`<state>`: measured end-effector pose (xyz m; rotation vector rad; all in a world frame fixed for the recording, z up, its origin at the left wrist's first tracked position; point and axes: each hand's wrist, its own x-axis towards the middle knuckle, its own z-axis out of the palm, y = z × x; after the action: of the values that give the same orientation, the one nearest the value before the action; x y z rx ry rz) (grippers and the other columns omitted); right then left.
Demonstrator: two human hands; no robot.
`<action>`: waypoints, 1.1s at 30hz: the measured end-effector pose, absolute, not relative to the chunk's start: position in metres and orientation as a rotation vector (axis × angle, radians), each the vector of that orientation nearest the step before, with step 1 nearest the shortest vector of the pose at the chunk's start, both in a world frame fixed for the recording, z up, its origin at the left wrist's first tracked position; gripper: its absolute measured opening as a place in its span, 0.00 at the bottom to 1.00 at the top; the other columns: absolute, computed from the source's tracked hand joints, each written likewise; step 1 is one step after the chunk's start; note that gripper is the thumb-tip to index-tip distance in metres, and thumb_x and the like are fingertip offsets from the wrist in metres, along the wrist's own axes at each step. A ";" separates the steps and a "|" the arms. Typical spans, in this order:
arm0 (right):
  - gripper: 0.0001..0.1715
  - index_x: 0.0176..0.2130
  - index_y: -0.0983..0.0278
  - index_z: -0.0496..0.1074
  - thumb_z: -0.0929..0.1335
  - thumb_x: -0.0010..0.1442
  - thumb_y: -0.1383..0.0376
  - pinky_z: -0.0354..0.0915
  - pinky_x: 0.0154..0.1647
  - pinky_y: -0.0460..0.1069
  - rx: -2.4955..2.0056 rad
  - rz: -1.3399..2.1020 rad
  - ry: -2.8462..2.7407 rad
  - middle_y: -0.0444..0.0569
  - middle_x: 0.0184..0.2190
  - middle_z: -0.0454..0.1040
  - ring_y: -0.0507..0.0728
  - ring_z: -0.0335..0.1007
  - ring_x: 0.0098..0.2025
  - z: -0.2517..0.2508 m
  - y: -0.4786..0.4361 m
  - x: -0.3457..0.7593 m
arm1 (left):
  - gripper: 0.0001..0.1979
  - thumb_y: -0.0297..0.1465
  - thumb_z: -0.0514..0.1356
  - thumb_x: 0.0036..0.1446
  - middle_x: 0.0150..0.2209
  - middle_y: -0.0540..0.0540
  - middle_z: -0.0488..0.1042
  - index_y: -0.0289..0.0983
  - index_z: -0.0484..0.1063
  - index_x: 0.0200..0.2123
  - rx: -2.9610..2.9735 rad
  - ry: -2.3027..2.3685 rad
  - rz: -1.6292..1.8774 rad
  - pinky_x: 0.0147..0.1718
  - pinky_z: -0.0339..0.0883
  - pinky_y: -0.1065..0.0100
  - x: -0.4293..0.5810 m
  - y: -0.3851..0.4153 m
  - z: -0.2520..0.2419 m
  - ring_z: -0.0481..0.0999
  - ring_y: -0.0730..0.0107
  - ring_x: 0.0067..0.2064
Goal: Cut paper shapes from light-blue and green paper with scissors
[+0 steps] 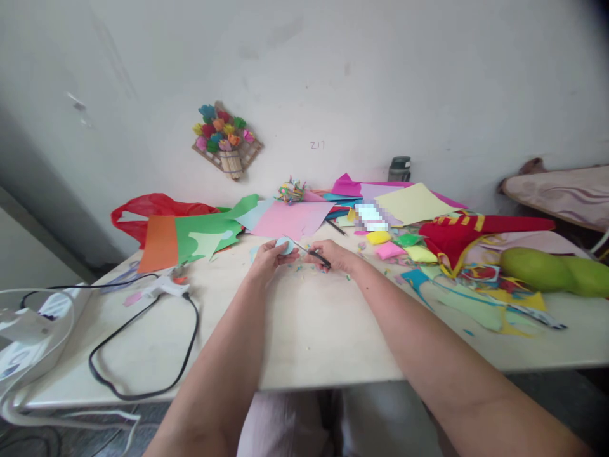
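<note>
My left hand (272,256) pinches a small piece of light blue paper (285,245) between thumb and fingers, over the middle of the table. My right hand (330,255) is closed round the black handles of a pair of scissors (318,258). The blades point left toward the blue paper; whether they touch it I cannot tell. Tiny coloured paper scraps lie under and around both hands. Just beyond them is a pink sheet of paper (285,219), and a dark pen (337,227) rests at its right.
On the left are a white glue gun (166,287) with a looped black cord and a power strip (35,339). Orange (159,241) and green sheets (204,231) lie behind. At right are clay packets (390,251), red felt (451,238), paper offcuts (471,304) and a green pillow-like object (537,268).
</note>
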<state>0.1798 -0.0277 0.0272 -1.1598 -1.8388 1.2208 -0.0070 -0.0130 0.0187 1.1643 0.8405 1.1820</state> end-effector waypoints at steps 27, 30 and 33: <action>0.19 0.26 0.67 0.66 0.72 0.45 0.55 0.52 0.12 0.41 -1.178 1.173 -1.849 0.38 0.11 0.61 0.44 0.53 0.11 0.030 -0.031 0.179 | 0.07 0.28 0.62 0.47 0.27 0.42 0.76 0.30 0.69 0.30 1.197 0.838 1.153 0.27 0.72 0.71 -0.008 -0.011 0.015 0.77 0.67 0.29; 0.19 0.26 0.68 0.66 0.72 0.45 0.55 0.52 0.12 0.41 -1.184 1.176 -1.843 0.37 0.11 0.60 0.44 0.53 0.11 0.031 -0.032 0.179 | 0.06 0.28 0.61 0.48 0.27 0.42 0.76 0.30 0.69 0.30 1.201 0.836 1.155 0.27 0.72 0.71 -0.008 -0.011 0.016 0.77 0.67 0.29; 0.18 0.26 0.68 0.66 0.72 0.45 0.56 0.52 0.12 0.41 -1.188 1.181 -1.844 0.37 0.10 0.60 0.44 0.53 0.11 0.031 -0.031 0.178 | 0.06 0.27 0.61 0.48 0.27 0.42 0.76 0.30 0.69 0.30 1.199 0.834 1.159 0.27 0.72 0.71 -0.008 -0.011 0.016 0.77 0.67 0.29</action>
<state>0.1785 -0.0312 0.0312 -1.1880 -1.8445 1.1810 -0.0081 -0.0111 0.0160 1.1995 0.8341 1.1587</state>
